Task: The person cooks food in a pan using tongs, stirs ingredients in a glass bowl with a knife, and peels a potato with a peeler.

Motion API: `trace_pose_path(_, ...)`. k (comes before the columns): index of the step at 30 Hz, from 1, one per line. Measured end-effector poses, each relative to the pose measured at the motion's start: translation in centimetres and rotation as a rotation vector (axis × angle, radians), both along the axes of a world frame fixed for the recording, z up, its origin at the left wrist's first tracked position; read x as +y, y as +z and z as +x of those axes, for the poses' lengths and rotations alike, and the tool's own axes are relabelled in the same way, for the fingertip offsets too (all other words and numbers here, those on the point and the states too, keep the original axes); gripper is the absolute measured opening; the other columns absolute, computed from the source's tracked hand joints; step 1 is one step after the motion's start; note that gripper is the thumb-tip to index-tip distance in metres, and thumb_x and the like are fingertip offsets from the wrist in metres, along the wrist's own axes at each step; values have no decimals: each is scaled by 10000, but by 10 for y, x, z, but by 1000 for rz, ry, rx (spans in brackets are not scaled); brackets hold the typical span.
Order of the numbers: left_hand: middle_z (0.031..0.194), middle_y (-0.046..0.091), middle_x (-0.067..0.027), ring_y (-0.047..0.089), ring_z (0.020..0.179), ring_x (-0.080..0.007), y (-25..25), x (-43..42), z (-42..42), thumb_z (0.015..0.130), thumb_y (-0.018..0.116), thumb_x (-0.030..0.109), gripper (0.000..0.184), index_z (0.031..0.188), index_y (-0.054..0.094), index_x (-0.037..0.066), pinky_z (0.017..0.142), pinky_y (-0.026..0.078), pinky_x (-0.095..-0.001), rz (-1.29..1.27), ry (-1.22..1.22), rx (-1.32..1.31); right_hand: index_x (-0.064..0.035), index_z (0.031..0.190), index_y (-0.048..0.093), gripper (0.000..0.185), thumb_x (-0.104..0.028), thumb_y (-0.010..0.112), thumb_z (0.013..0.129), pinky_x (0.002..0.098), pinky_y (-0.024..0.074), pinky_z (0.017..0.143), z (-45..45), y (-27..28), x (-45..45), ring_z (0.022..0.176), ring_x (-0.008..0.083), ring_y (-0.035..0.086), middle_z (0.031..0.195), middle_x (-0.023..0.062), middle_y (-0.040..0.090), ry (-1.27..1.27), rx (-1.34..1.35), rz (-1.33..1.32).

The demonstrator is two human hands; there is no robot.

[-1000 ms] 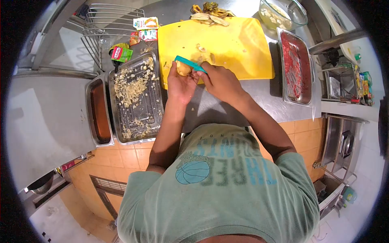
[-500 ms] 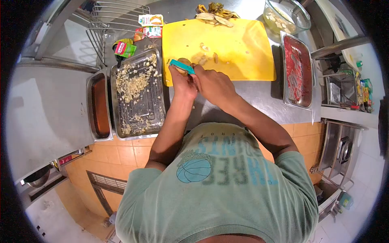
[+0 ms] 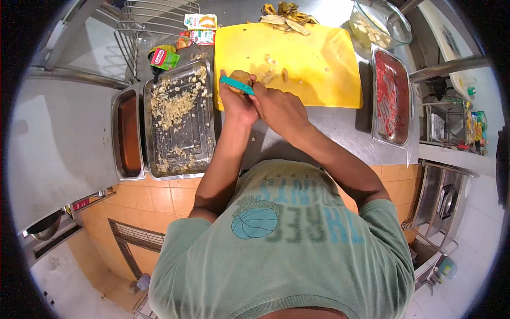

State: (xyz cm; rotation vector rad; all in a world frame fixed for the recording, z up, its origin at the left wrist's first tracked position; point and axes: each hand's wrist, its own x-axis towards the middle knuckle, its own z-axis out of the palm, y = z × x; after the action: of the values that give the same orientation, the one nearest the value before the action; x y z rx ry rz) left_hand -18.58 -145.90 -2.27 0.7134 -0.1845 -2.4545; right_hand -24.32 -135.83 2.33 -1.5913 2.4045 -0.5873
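Observation:
My left hand (image 3: pixel 237 108) is closed round a brown potato (image 3: pixel 240 76) over the near left corner of the yellow cutting board (image 3: pixel 334 58). A teal peeler (image 3: pixel 237 85) lies across the potato, its near end gripped by my right hand (image 3: pixel 279 109). The fingers of both hands are close together, and my palm hides part of the potato. Small peel scraps (image 3: pixel 272 73) are scattered on the board just beyond my right hand.
Left of the board is a metal tray (image 3: pixel 183 146) with chopped pale bits, beside a pan of brown liquid (image 3: pixel 128 133). A red-smeared pan (image 3: pixel 392 101) stands right. Behind are brown peels (image 3: pixel 287 18), a glass bowl (image 3: pixel 374 32), packets (image 3: pixel 201 22) and a wire rack (image 3: pixel 125 42).
Compared with a second ago, the potato is turned in my left hand and sits deeper in its fingers. The peeler has shifted slightly left and down, and another scrap lies on the board.

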Motion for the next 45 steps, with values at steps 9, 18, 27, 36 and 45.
trace_pose_path(9,650,544,-62,536,589,-173,7,7,5,880,381,336,298,806,525,86,481,408,-258,6,114,-28,-13,971,503,246,-231,410,903,499,501,583,-64,-29,-3,664,368,638,727,203,632,-178,74,126)
trace_pose_path(18,686,557,-48,539,608,-170,-8,4,-2,910,338,406,385,836,532,83,481,411,-272,-58,145,-112,-20,937,504,221,-231,449,902,518,459,597,-53,9,9,667,420,592,688,228,597,-71,-52,-4)
trace_pose_path(27,739,555,4,501,593,-131,-3,12,-12,937,281,403,366,869,523,137,466,386,-250,-131,113,-173,-31,922,506,188,-212,482,879,505,460,574,-19,18,8,645,406,593,668,219,594,57,-92,-4)
trace_pose_path(36,697,558,-23,515,595,-140,13,18,1,923,371,339,297,852,538,103,477,359,-249,-208,74,-126,-7,940,513,260,-255,444,903,503,476,595,-80,-54,10,678,394,607,707,215,612,-112,53,155)
trace_pose_path(45,926,574,-115,536,782,-195,-22,-3,6,930,436,393,406,1039,532,13,657,469,-267,-60,-157,28,-37,946,509,268,-290,425,920,529,457,634,-101,-44,22,710,426,592,726,234,604,-179,-146,61)
